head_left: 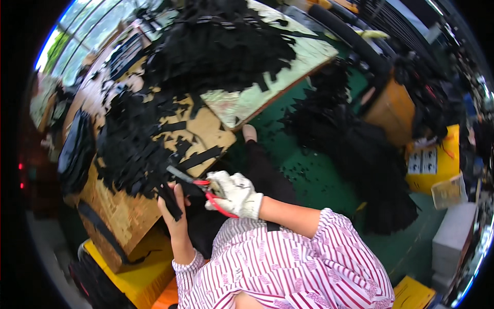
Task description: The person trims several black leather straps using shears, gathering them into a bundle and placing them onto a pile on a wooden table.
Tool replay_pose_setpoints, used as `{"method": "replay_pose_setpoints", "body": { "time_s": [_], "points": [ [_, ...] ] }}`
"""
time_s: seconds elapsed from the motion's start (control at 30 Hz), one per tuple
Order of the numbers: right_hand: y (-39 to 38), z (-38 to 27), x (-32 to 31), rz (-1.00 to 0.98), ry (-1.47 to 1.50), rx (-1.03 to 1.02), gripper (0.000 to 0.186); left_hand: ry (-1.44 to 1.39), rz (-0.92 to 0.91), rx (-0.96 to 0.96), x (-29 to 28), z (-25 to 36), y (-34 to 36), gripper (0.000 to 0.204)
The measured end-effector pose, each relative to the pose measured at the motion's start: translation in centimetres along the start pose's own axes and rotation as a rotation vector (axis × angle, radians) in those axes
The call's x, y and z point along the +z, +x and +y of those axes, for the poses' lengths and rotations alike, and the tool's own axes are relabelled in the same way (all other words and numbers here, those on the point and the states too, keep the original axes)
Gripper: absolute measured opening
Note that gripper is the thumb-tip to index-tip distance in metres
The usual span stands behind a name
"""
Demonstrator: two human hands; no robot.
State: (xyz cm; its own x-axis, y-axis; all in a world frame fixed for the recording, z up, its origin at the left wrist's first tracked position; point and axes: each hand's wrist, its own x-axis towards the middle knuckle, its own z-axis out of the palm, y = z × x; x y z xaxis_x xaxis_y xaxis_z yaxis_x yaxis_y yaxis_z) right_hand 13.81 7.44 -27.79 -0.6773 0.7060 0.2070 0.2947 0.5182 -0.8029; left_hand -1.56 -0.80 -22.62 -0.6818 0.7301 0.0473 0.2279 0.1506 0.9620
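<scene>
My bare left hand holds a dark strip of black material beside the lower edge of a heap of cut black pieces on a wooden table. My right hand, in a white work glove, is closed round red-handled shears, whose grey blades point up and left toward the material above my left hand. Whether the blades touch that material I cannot tell.
A pale board carries another black heap. Scraps and a large black pile lie on the green floor at right, near a yellow box, a brown carton and grey blocks. Yellow boxes stand lower left.
</scene>
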Motion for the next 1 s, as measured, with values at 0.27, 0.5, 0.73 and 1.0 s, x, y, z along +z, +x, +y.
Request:
{"method": "replay_pose_setpoints", "body": {
  "time_s": [0.27,0.5,0.73,1.0],
  "points": [
    [-1.3,0.5,0.2,0.0,0.181,0.021,0.063,-0.056,-0.014,-0.031,1.0,0.6,-0.8,0.011],
    [-0.8,-0.3,-1.7,-0.042,0.184,0.098,0.059,0.09,-0.085,-0.002,1.1,0.1,-1.1,0.013],
    [0.7,0.3,-1.9,0.004,0.438,0.292,0.048,-0.082,0.074,-0.196,0.4,1.0,-2.4,0.012],
    [-1.0,2.2,-0.6,-0.081,0.723,0.438,0.036,0.07,0.312,0.263,-7.0,0.6,0.8,0.015]
  ]
}}
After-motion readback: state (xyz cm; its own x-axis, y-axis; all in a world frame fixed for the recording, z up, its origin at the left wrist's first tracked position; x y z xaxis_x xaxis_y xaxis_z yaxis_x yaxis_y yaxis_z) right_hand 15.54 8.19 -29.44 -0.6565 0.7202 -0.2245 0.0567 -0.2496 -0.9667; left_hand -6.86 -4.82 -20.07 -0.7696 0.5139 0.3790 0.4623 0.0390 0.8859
